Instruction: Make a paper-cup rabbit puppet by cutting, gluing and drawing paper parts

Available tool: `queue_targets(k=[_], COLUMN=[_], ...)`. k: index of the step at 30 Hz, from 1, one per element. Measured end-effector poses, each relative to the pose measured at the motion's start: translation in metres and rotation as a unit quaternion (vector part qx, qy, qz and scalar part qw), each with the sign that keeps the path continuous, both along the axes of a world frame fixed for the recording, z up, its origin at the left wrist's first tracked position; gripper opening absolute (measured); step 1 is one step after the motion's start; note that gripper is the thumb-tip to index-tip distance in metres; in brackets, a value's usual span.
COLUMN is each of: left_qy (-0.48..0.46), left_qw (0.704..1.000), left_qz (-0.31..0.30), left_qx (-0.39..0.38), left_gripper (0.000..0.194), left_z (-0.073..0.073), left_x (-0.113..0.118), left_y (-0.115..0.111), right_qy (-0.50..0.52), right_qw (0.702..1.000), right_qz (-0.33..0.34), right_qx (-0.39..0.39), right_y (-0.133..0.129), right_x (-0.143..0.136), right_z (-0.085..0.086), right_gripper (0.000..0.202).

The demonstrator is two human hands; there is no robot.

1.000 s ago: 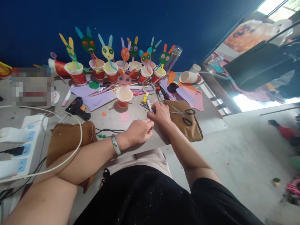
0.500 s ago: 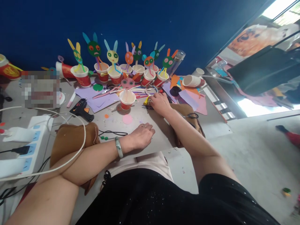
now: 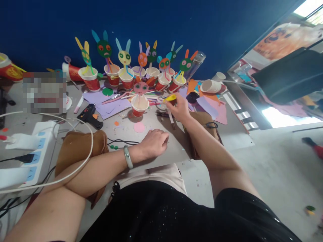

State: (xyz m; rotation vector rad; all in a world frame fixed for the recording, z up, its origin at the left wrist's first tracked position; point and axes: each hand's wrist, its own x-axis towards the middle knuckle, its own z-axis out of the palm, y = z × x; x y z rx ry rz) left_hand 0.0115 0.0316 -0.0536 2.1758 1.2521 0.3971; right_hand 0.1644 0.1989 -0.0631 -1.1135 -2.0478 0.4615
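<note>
My right hand [image 3: 179,108] is raised a little above the table, its fingers pinching a small bright yellow piece [image 3: 171,98] whose kind I cannot make out. A pen-like stick [image 3: 172,120] shows just below that hand. My left hand [image 3: 156,142] rests near the table's front edge with its fingers curled; anything inside them is hidden. In front of the hands stands a red-and-white paper cup [image 3: 140,107] with a pink paper face [image 3: 141,87] on straws. A pink paper disc [image 3: 139,127] lies between this cup and my left hand.
Several paper cups [image 3: 92,82] with animal faces line the blue wall [image 3: 161,20]. A black glue gun [image 3: 92,117], purple paper sheets [image 3: 114,108] and scissors [image 3: 113,96] lie left. A power strip [image 3: 41,151] and brown bag [image 3: 80,148] sit nearer; stacked cups [image 3: 210,86] lie right.
My right hand has lifted from the table with the yellow piece in its fingers, uncovering the pen-like stick. My left hand's fingers have curled in more.
</note>
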Motion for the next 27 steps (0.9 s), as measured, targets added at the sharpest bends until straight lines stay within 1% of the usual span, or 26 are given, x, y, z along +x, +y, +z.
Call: queue_targets(k=[1, 2, 4, 5, 6, 7, 8, 10, 12, 13, 15, 17, 22, 24, 27], left_qy=[-0.035, -0.071, -0.143, -0.180, -0.218, -0.255, -0.293, -0.362, -0.415, -0.433, -0.454, -0.460, -0.450, -0.445, -0.437], left_qw=[0.999, 0.997, 0.986, 0.977, 0.964, 0.947, 0.928, 0.884, 0.847, 0.833, 0.814, 0.806, 0.805, 0.806, 0.808], left_qz=[0.014, 0.028, 0.058, 0.076, 0.095, 0.114, 0.134, 0.169, 0.193, 0.201, 0.216, 0.232, 0.252, 0.259, 0.264], left_qx=[-0.009, -0.021, -0.059, -0.087, -0.121, -0.156, -0.189, -0.241, -0.271, -0.280, -0.290, -0.292, -0.292, -0.292, -0.295], left_gripper=[0.011, 0.009, 0.007, 0.007, 0.009, 0.011, 0.012, 0.014, 0.014, 0.016, 0.021, 0.023, 0.015, 0.016, 0.018], left_z=[-0.002, -0.003, -0.006, -0.007, -0.007, -0.007, -0.007, -0.005, -0.002, -0.001, 0.000, 0.001, -0.001, -0.003, -0.005], left_x=[0.000, 0.000, 0.000, 0.001, 0.002, 0.003, 0.004, 0.006, 0.006, 0.007, 0.006, 0.006, 0.007, 0.008, 0.010], left_y=[0.001, 0.001, 0.002, 0.003, 0.003, 0.004, 0.005, 0.007, 0.008, 0.008, 0.008, 0.008, 0.008, 0.008, 0.008], right_qy=[0.099, 0.188, 0.322, 0.367, 0.400, 0.423, 0.436, 0.433, 0.399, 0.381, 0.346, 0.323, 0.276, 0.255, 0.233], right_qw=[0.993, 0.973, 0.909, 0.876, 0.852, 0.837, 0.832, 0.845, 0.868, 0.878, 0.894, 0.903, 0.917, 0.926, 0.942], right_qz=[-0.025, -0.044, -0.065, -0.072, -0.078, -0.082, -0.082, -0.066, -0.034, -0.021, -0.007, 0.004, 0.041, 0.036, 0.013], right_qx=[-0.061, -0.130, -0.258, -0.303, -0.330, -0.339, -0.333, -0.308, -0.294, -0.290, -0.285, -0.284, -0.286, -0.275, -0.242], right_y=[-0.005, -0.009, -0.015, -0.017, -0.020, -0.024, -0.029, -0.042, -0.058, -0.067, -0.083, -0.097, -0.123, -0.130, -0.136], right_x=[0.001, 0.002, 0.004, 0.006, 0.007, 0.010, 0.012, 0.018, 0.023, 0.025, 0.029, 0.032, 0.031, 0.028, 0.024], right_z=[0.000, 0.000, 0.001, 0.002, 0.003, 0.004, 0.005, 0.006, 0.005, 0.005, 0.003, 0.003, 0.006, 0.008, 0.006], right_gripper=[0.012, 0.015, 0.022, 0.025, 0.028, 0.029, 0.029, 0.029, 0.032, 0.033, 0.035, 0.038, 0.053, 0.057, 0.055])
